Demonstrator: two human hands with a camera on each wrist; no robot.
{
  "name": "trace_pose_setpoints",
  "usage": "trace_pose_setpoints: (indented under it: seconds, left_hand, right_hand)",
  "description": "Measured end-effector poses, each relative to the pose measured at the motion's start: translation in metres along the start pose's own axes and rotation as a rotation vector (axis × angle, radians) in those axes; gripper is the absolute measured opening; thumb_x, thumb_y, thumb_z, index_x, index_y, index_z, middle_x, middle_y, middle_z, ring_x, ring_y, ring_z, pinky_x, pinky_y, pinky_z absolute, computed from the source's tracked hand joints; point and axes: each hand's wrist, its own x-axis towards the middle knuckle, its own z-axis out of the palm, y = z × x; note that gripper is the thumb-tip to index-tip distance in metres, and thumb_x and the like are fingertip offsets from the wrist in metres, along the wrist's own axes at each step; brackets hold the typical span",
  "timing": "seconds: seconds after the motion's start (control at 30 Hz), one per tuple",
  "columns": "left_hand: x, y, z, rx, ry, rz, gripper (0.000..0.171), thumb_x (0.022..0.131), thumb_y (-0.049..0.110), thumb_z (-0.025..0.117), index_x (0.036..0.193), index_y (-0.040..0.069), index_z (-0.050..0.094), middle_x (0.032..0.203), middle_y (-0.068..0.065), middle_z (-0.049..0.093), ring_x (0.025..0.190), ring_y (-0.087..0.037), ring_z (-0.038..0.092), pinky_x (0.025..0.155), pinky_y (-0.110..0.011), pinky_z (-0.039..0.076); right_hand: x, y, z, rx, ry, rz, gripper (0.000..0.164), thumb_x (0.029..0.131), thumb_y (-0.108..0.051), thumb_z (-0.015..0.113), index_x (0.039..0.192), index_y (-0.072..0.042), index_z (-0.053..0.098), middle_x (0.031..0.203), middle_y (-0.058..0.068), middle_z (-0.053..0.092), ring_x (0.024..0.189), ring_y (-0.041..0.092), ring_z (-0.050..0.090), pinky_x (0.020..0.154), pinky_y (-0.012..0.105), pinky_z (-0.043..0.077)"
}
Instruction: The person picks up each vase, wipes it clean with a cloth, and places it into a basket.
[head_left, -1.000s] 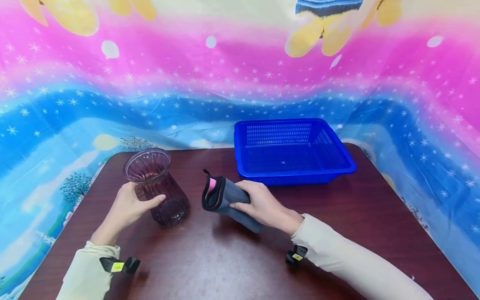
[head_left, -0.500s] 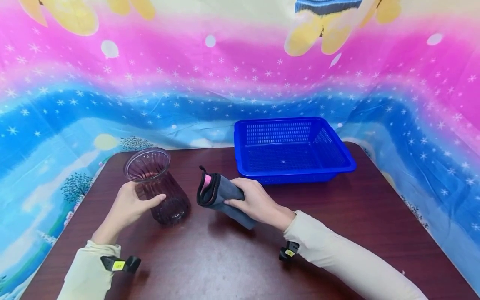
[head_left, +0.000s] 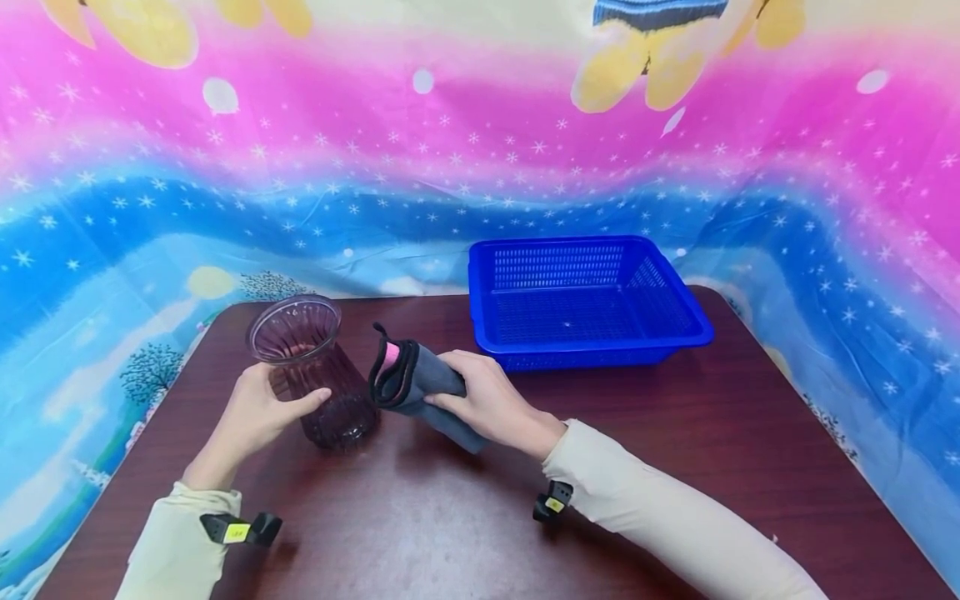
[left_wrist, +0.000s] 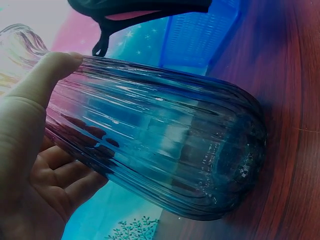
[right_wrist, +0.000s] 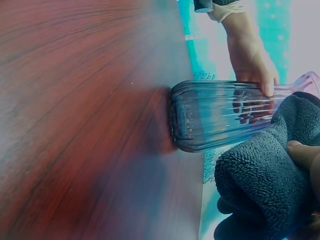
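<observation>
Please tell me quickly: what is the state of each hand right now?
Left hand: closed around the ribbed vase.
Right hand: closed, holding the grey cloth.

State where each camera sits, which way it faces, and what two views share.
Head: worn on the head, facing forward and down at the glass vase, gray cloth and blue basket; the left hand, right hand and sleeves show.
Left wrist: on that wrist, facing the vase's side and base, basket beyond; only the left hand shows.
Right wrist: on that wrist, facing past the cloth to the vase and table; part of the right hand shows, plus the left hand.
Both wrist views share the vase and left hand.
</observation>
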Motion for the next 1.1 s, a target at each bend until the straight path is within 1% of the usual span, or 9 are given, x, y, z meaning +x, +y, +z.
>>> trace_pose_setpoints:
  seconds: [0.13, 0.23, 0.43, 0.67, 0.9, 1.1]
  left_hand:
    - [-0.001, 0.0, -0.001, 0.011, 0.0, -0.008, 0.052, 0.084, 0.024, 0.083, 0.127, 0.005, 0.064, 0.119, -0.02, 0.072, 0.092, 0.022, 0.051, 0.078, -0.009, 0.049]
    - [-0.001, 0.001, -0.001, -0.001, -0.003, -0.009, 0.051, 0.084, 0.024, 0.083, 0.128, 0.004, 0.064, 0.119, -0.02, 0.072, 0.092, 0.022, 0.051, 0.077, -0.006, 0.048]
    - [-0.001, 0.001, -0.001, -0.025, -0.005, 0.012, 0.052, 0.084, 0.021, 0.083, 0.129, 0.004, 0.063, 0.119, -0.021, 0.071, 0.093, 0.022, 0.052, 0.077, -0.004, 0.047]
    - [-0.001, 0.0, -0.002, -0.018, -0.019, 0.009, 0.055, 0.084, 0.021, 0.083, 0.131, 0.005, 0.061, 0.12, -0.021, 0.071, 0.092, 0.022, 0.052, 0.078, -0.004, 0.046]
    - [0.0, -0.001, -0.001, -0.01, -0.004, 0.047, 0.053, 0.081, 0.017, 0.084, 0.129, 0.007, 0.063, 0.115, -0.018, 0.074, 0.09, 0.018, 0.055, 0.078, -0.004, 0.045]
    - [-0.001, -0.002, -0.002, -0.007, -0.001, 0.054, 0.053, 0.081, 0.017, 0.085, 0.129, 0.008, 0.064, 0.114, -0.018, 0.074, 0.09, 0.018, 0.055, 0.078, -0.004, 0.045]
  right_hand:
    - [0.005, -0.003, 0.003, 0.009, 0.014, -0.015, 0.03, 0.086, -0.022, 0.082, 0.113, -0.012, 0.071, 0.105, 0.001, 0.073, 0.091, 0.011, 0.064, 0.082, 0.028, 0.052]
    - [0.01, -0.006, 0.005, 0.013, 0.019, -0.016, 0.03, 0.086, -0.022, 0.081, 0.113, -0.012, 0.071, 0.104, 0.001, 0.073, 0.09, 0.012, 0.064, 0.081, 0.028, 0.051]
    - [0.019, -0.014, 0.008, 0.036, 0.021, -0.015, 0.032, 0.087, -0.023, 0.081, 0.115, -0.012, 0.071, 0.104, 0.002, 0.073, 0.088, 0.012, 0.064, 0.08, 0.027, 0.051]
    - [0.031, -0.022, 0.013, 0.041, 0.007, -0.01, 0.033, 0.087, -0.024, 0.081, 0.116, -0.011, 0.071, 0.105, 0.003, 0.073, 0.09, 0.013, 0.065, 0.081, 0.028, 0.051]
    - [0.039, -0.029, 0.018, 0.04, -0.014, -0.006, 0.033, 0.087, -0.024, 0.081, 0.116, -0.011, 0.071, 0.103, 0.001, 0.073, 0.088, 0.012, 0.064, 0.08, 0.024, 0.05]
    - [0.045, -0.029, 0.023, 0.03, -0.028, 0.008, 0.03, 0.087, -0.025, 0.08, 0.113, -0.012, 0.071, 0.099, -0.001, 0.073, 0.085, 0.009, 0.062, 0.078, 0.022, 0.049]
